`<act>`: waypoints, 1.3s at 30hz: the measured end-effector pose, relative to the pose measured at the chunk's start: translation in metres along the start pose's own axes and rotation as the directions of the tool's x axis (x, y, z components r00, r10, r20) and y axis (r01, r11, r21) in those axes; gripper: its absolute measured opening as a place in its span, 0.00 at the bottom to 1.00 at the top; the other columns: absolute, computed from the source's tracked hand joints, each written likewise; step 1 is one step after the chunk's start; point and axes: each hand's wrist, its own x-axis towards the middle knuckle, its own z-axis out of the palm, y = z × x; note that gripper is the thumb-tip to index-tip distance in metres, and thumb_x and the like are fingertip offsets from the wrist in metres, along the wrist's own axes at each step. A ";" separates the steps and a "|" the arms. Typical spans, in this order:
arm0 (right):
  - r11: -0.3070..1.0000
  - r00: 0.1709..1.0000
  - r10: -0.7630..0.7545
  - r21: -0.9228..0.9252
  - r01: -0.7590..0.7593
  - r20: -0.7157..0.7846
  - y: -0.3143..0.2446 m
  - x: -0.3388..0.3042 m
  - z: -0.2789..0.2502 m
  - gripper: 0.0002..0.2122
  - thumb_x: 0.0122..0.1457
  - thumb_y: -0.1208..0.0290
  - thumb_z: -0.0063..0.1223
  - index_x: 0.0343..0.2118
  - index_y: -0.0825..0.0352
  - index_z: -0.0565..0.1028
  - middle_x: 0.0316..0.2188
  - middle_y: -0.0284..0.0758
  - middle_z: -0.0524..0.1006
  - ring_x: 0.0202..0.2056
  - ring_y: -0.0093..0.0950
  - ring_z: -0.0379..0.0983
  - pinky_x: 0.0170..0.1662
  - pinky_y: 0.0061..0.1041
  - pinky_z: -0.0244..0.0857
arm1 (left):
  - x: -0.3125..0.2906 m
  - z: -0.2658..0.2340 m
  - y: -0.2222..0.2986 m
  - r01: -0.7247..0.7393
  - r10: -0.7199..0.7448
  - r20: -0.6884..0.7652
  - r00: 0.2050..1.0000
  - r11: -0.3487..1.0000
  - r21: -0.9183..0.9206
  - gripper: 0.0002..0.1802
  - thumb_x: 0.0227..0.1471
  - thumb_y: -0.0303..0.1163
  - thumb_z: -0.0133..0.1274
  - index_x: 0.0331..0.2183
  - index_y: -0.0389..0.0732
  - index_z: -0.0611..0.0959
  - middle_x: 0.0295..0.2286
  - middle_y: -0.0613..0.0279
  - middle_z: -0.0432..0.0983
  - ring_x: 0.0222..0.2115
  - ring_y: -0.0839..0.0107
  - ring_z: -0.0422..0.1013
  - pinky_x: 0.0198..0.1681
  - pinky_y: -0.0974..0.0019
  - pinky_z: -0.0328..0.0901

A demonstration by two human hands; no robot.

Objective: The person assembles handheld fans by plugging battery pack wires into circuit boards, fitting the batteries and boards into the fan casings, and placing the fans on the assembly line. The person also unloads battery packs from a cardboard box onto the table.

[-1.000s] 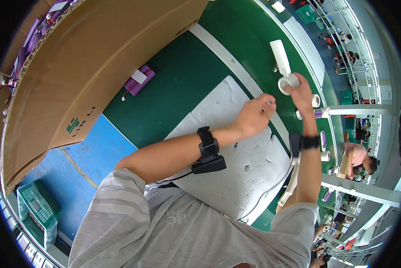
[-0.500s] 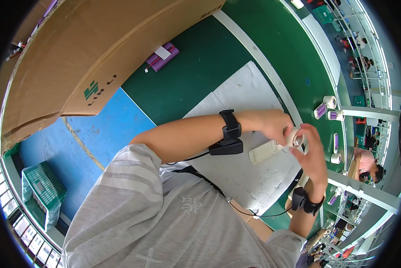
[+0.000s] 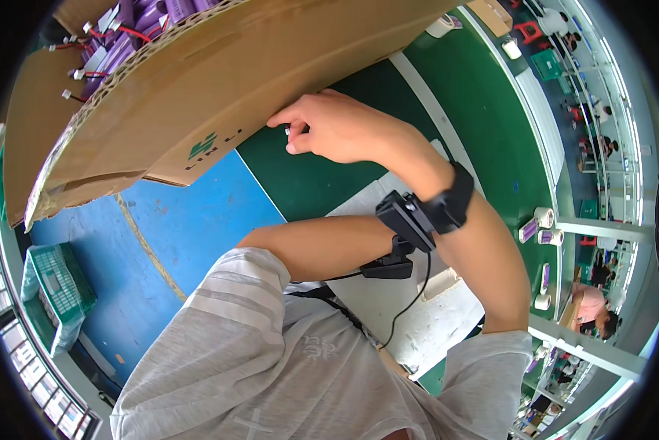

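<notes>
My right arm crosses over my left one, and my right hand (image 3: 337, 128) is curled at the foot of the large cardboard box (image 3: 271, 70). Between its thumb and index finger shows a small white connector (image 3: 288, 132). The hand covers the place where the purple battery pack lay, so the pack's body is hidden. My left forearm (image 3: 322, 238) lies low over the pale mat (image 3: 388, 312). Behind the right forearm, my left hand and its fingers are out of sight. A flat off-white plastic piece (image 3: 441, 284) rests on the mat, partly covered by my right forearm.
Inside the box are several purple battery packs (image 3: 135, 37) with red leads and white plugs. Tape rolls (image 3: 544, 216) and purple packs (image 3: 545, 277) stand along the green bench (image 3: 509, 169). A green crate (image 3: 62, 279) sits at the far left. People work beyond the bench.
My right hand has left the white tape roll by my left hand and swung up and left onto the purple pack by the box. The view has shifted, showing more inside the box.
</notes>
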 end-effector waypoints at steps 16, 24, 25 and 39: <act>0.733 0.320 0.446 0.546 0.406 -0.836 -0.055 -0.295 0.014 0.19 0.67 0.55 0.38 0.35 0.67 0.74 0.31 0.41 0.72 0.31 0.35 0.72 0.37 0.33 0.68 | -0.008 -0.008 -0.002 -0.088 0.110 0.100 0.989 0.976 -0.198 0.13 0.36 0.24 0.60 0.31 0.41 0.82 0.27 0.57 0.77 0.28 0.62 0.73 0.32 0.59 0.66; 0.379 0.015 0.925 0.925 -0.002 -0.379 -0.039 -0.359 0.117 0.19 0.68 0.57 0.37 0.25 0.65 0.71 0.11 0.27 0.61 0.11 0.21 0.57 0.20 0.19 0.53 | -0.008 0.012 0.016 -0.012 -0.026 -0.172 0.985 0.976 -0.218 0.16 0.35 0.25 0.63 0.33 0.41 0.81 0.26 0.56 0.77 0.28 0.60 0.74 0.32 0.60 0.67; 0.365 -0.032 0.927 0.919 -0.148 -0.373 -0.033 -0.351 0.118 0.19 0.68 0.59 0.39 0.23 0.66 0.70 0.11 0.26 0.61 0.12 0.19 0.56 0.20 0.18 0.50 | -0.010 0.015 0.017 -0.007 -0.022 -0.131 0.991 0.976 -0.219 0.16 0.35 0.25 0.63 0.33 0.41 0.81 0.26 0.56 0.77 0.28 0.60 0.74 0.32 0.60 0.67; 0.674 0.158 0.699 0.569 -0.471 -0.698 -0.009 -0.333 0.136 0.10 0.47 0.81 0.60 0.23 0.67 0.67 0.18 0.30 0.65 0.17 0.19 0.58 0.21 0.19 0.52 | -0.011 -0.020 0.029 0.379 -0.270 0.289 0.918 0.812 -0.444 0.13 0.44 0.15 0.59 0.34 0.37 0.77 0.31 0.67 0.74 0.31 0.79 0.71 0.38 0.72 0.69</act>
